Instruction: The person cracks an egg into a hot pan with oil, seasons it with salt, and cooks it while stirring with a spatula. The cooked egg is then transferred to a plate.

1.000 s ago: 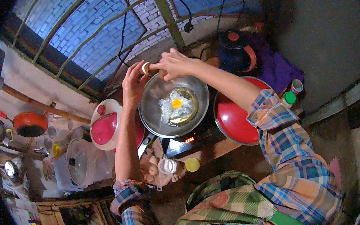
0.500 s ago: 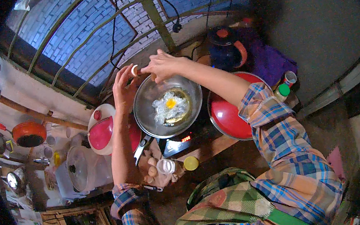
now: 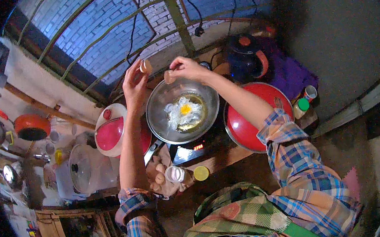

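My left hand (image 3: 135, 88) is raised past the far left rim of the pan, its fingers closed on one half of an eggshell (image 3: 145, 67). Over the pan's far edge, my right hand (image 3: 188, 69) pinches the other shell half (image 3: 169, 77). The two halves are apart. Below them a frying egg (image 3: 184, 113) with a broken-looking yellow yolk and ruffled white lies in oil in the steel frying pan (image 3: 158, 122). That pan rests on a black induction cooker (image 3: 186, 152) with a lit red display; its handle (image 3: 152, 152) points to the near left.
Right of the pan lies a large red lid (image 3: 242, 126); behind it stands a dark kettle (image 3: 244, 56). Several whole eggs (image 3: 160, 178), a glass jar (image 3: 174, 173) and a yellow lid (image 3: 201, 173) sit near the front edge. A pink-and-white lidded container (image 3: 110, 134) is at left.
My hands have moved apart, each carrying one shell half; earlier they were close together beyond the pan's far rim. The whole view has shifted slightly.
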